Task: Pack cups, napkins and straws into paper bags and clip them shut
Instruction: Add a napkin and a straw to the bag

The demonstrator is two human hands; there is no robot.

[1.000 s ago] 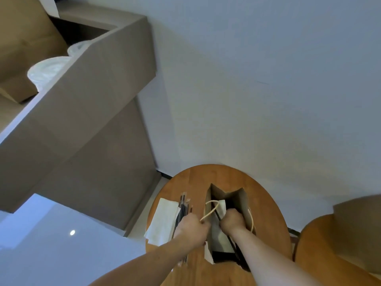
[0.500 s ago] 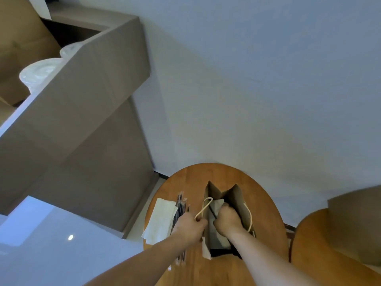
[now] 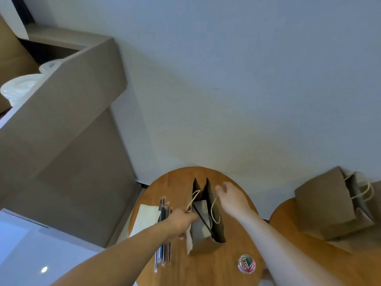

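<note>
Open bag [image 3: 206,228] stands on table [image 3: 202,269], unclipped. Left hand [image 3: 181,221] grips its rim, right hand [image 3: 231,198] at far handle, grip unclear. Straws [image 3: 164,226], napkins [image 3: 146,217], clips [image 3: 246,263] alongside — likely mid-packing.

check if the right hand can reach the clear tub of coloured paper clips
Probably yes: the clear tub of coloured paper clips sits unobstructed beside that forearm; the right hand need only release the brown paper bag and draw back.

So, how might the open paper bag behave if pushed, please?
The paper bag stands tall and narrow, so it would probably tip easily. Its thin walls look floppy and light. The left hand gripping its rim likely steadies it.
</note>
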